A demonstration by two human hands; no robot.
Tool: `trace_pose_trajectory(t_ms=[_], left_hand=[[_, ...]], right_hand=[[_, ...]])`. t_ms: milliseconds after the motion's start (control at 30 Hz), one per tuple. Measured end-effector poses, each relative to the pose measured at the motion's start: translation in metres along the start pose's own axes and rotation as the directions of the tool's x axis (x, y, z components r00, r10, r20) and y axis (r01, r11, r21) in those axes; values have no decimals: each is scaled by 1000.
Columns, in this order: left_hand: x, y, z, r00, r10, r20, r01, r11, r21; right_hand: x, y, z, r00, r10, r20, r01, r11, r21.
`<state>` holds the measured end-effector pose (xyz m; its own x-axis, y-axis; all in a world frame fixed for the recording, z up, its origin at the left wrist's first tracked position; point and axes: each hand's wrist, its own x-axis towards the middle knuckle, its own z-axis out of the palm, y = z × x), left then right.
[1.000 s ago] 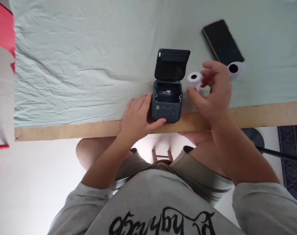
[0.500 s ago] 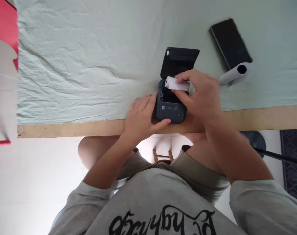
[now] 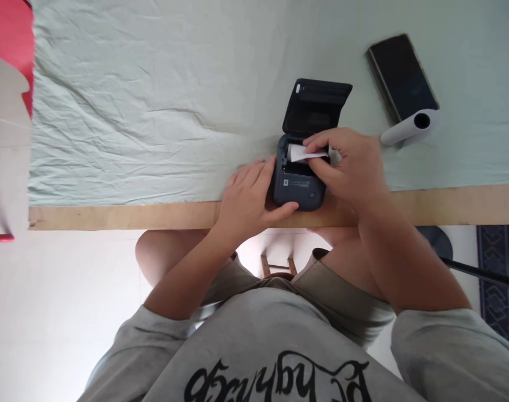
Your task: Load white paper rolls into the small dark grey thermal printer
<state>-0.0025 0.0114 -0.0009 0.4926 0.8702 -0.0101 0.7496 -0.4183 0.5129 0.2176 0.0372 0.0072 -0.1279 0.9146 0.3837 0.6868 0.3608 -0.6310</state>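
A small dark blue label printer (image 3: 298, 192) sits at the table's front edge, its black lid (image 3: 317, 106) swung up and back. In its compartment lies a white paper roll (image 3: 296, 153), pinched between the thumb and fingers of my right hand (image 3: 352, 162). Part of the roll is hidden behind those fingers. My left hand (image 3: 250, 195) rests along the printer's left side, fingers stretched out and thumb at its front edge, steadying contact without wrapping round it.
Right of the printer, a larger white roll (image 3: 400, 132) with a dark core lies against a black smartphone (image 3: 403, 75). A pale green cloth (image 3: 153, 111) covers the table up to its bare wooden edge (image 3: 124, 216). Red material (image 3: 9, 33) shows at far left.
My right hand has lowered the paper roll into the printer's compartment, and the roll now sits deeper. The whole printer and both hands appear slightly further right in the view.
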Motion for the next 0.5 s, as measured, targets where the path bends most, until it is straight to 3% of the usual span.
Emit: trace_pose_trajectory(t_ms=[267, 400, 500], left_hand=[[3, 2, -5, 1000, -24, -4, 23, 998, -57], [14, -4, -11, 1000, -20, -20, 15, 968, -252], [25, -8, -8, 994, -86, -74, 52, 924, -379]], right_hand=[[1, 1, 0, 998, 37, 41, -35, 999, -32], [-1, -4, -5, 998, 26, 53, -25, 1000, -13], [-5, -10, -8, 998, -61, 20, 61, 998, 16]])
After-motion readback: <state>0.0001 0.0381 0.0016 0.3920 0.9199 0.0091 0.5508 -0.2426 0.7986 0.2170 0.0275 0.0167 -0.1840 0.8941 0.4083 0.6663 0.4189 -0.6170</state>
